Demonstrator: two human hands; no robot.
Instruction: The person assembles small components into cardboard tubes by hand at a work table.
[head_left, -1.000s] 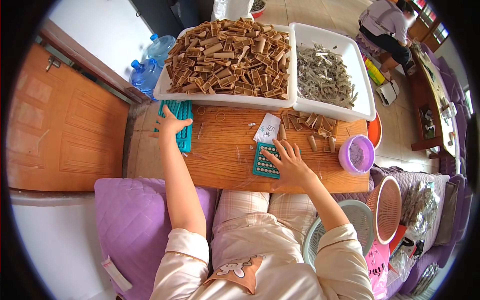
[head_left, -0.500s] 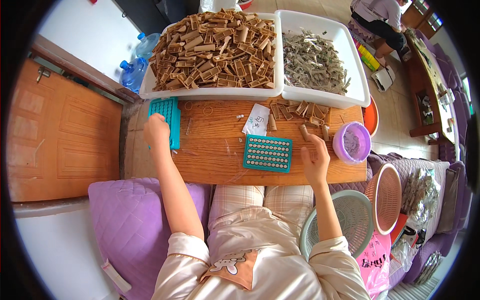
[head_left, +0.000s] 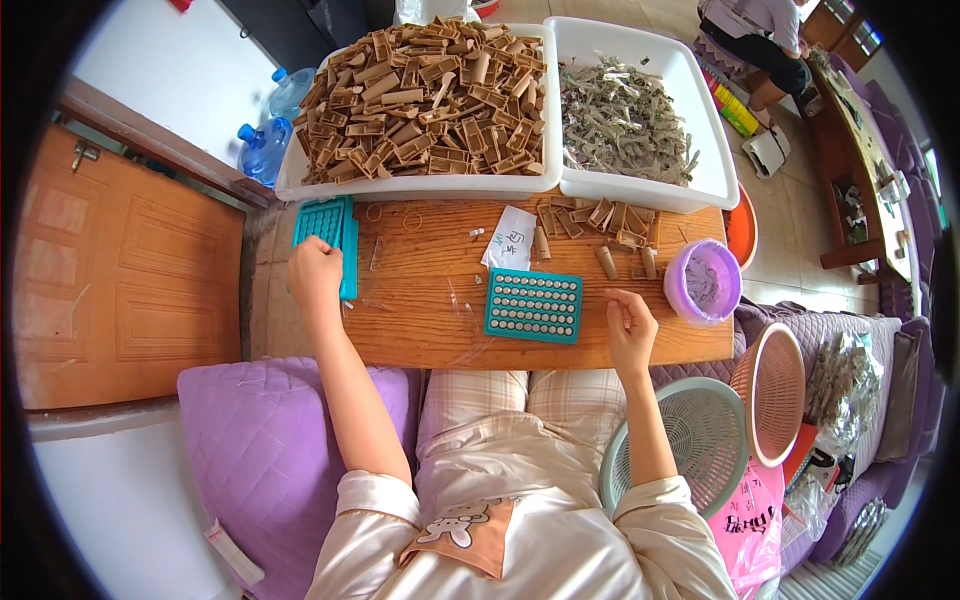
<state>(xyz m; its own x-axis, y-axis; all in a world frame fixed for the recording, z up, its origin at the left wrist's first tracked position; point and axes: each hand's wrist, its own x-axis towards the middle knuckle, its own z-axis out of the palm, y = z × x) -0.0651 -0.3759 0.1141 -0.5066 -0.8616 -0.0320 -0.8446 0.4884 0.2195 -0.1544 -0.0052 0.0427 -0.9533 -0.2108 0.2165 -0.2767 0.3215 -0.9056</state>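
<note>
My left hand (head_left: 316, 268) is closed over the near left part of a teal tray (head_left: 338, 215) at the table's left side. Its fingertips are bunched, and whatever they pinch is hidden. Over the right half of the table hovers my right hand (head_left: 632, 332), its thumb and fingers curled together; I cannot make out anything in them. Between the hands lies a second teal tray (head_left: 532, 338), filled with rows of small round silvery pieces. Just beyond my right hand stands a brown plastic shell (head_left: 607, 262), with another brown shell (head_left: 649, 262) beside it.
Brown shells fill a big white bin (head_left: 420, 186) at the back; a second white bin (head_left: 648, 197) holds grey strip-like parts. A purple tub (head_left: 690, 308) stands at the right edge. A paper slip (head_left: 511, 240) lies mid-table. Baskets (head_left: 680, 400) sit below right. Another person (head_left: 755, 40) is far right.
My right hand has drawn back slightly from the brown shell, and its spread fingers have curled together. My left hand has shifted slightly nearer over the left tray, still closed.
</note>
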